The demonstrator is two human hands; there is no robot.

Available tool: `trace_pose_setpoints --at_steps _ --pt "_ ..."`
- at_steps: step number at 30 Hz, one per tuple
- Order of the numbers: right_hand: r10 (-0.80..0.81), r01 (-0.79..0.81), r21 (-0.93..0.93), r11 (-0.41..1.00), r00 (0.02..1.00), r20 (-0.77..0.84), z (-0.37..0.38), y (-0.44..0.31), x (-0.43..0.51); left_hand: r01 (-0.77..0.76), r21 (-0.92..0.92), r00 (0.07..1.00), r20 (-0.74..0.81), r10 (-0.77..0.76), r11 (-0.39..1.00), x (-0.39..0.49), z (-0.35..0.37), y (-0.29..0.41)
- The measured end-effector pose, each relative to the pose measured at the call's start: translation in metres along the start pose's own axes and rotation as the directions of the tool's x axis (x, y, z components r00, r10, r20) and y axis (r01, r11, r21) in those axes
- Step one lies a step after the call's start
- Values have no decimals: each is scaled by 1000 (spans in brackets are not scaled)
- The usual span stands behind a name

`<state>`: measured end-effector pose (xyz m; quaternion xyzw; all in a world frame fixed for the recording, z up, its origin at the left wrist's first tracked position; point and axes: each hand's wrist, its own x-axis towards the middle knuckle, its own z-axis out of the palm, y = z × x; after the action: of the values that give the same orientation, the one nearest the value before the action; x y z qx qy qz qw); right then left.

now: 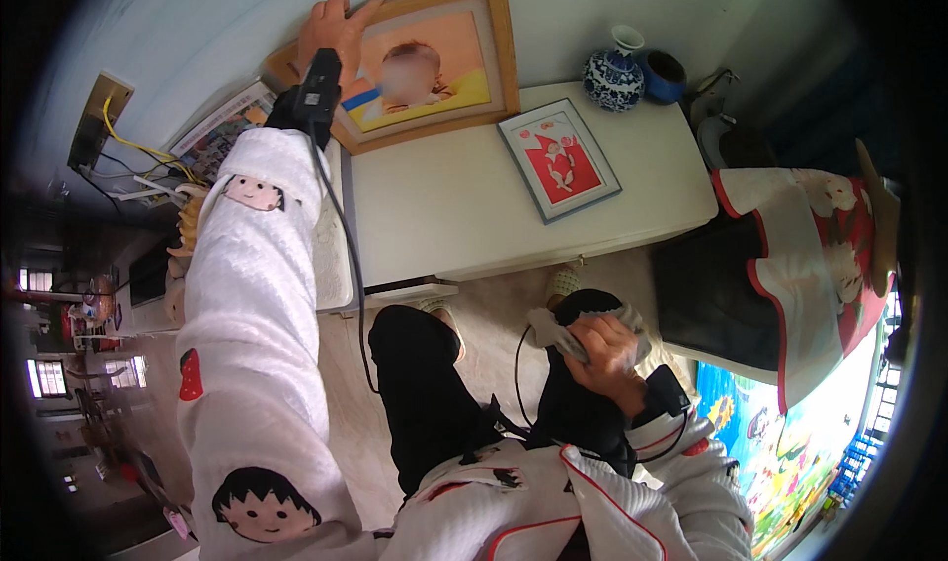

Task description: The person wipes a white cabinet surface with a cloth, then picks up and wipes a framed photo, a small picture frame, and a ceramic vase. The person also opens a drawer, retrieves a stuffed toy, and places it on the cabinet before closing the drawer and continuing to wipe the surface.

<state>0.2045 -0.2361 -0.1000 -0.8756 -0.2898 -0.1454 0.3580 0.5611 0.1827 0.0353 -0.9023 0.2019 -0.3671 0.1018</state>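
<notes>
My left hand [335,31] is at the upper left, its fingers over the top left part of a large wooden picture frame [506,50]. That frame leans near the wall on a white cabinet [429,198] and holds a baby photo. My right hand [603,350] grips a bunched grey cloth [633,331] above my right knee, apart from the cabinet. A smaller grey picture frame [559,161] with a red print lies or leans on the cabinet top, right of the wooden one; which, I cannot tell.
Behind the small frame stand a blue-and-white porcelain vase [613,79] and a blue pot [663,77]. Yellow and white cables [148,148] hang by a wall socket at the left. A chair with a red and white cover [807,257] stands at the right.
</notes>
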Motion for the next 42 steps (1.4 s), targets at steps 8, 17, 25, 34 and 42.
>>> trace_pose_setpoints --at_steps 8,17,25,34,42 --pt "1 0 10 1000 1000 -15 4 3 4 -14 49 999 40 12 999 -6 -12 0" --pt "-22 22 17 1000 1000 -9 9 2 10 -41 53 997 69 37 998 -13 -15 -1" --pt "283 -279 144 949 959 -5 18 -3 38 668 -744 618 543 -569 15 -113 -82 170" --pt "-66 -95 544 834 961 269 49 -20 144 279 -371 429 873 -231 -886 -195 -140 266" --pt "495 -519 49 854 778 -387 29 135 208 663 -699 524 177 -833 268 -228 -39 194"
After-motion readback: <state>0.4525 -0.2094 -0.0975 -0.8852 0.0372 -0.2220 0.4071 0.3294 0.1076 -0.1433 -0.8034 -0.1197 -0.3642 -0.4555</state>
